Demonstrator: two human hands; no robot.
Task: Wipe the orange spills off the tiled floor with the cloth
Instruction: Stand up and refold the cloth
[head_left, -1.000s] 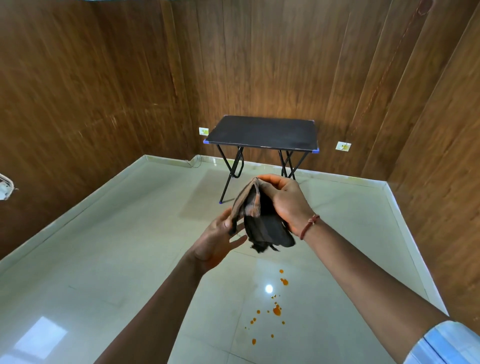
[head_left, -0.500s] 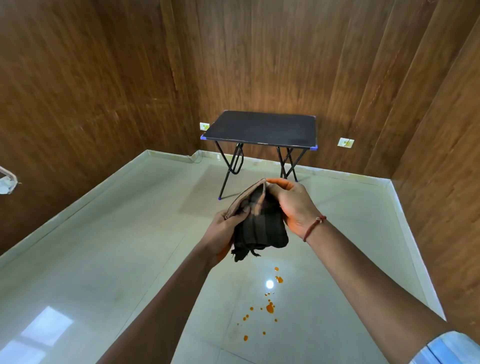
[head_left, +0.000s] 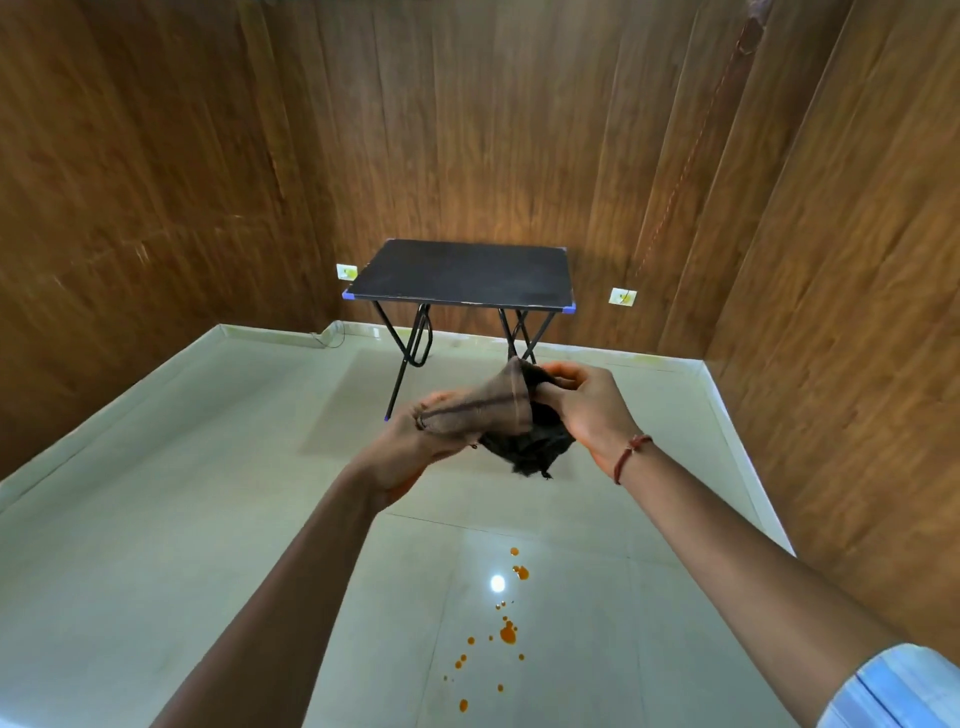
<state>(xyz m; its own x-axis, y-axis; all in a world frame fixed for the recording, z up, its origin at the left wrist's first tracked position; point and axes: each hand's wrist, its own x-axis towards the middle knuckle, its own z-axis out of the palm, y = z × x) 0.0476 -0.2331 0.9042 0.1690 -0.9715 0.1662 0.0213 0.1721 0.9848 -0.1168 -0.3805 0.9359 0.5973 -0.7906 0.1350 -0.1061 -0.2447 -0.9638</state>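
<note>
Pale glossy floor tiles (head_left: 156, 519) fill the lower frame, with a bright light reflection low of centre. Orange spills (head_left: 507, 634) dot the lower middle. Wood-panelled walls (head_left: 156, 156) enclose the room, and a black folding table (head_left: 462, 273) stands at centre against them. Mid-frame, above the floor, the left hand (head_left: 410, 441) and right hand (head_left: 587, 410) each grip the dark cloth (head_left: 498, 415).

Open floor (head_left: 208, 519) rings the orange spills (head_left: 507, 634); table (head_left: 462, 273) stands well beyond.
</note>
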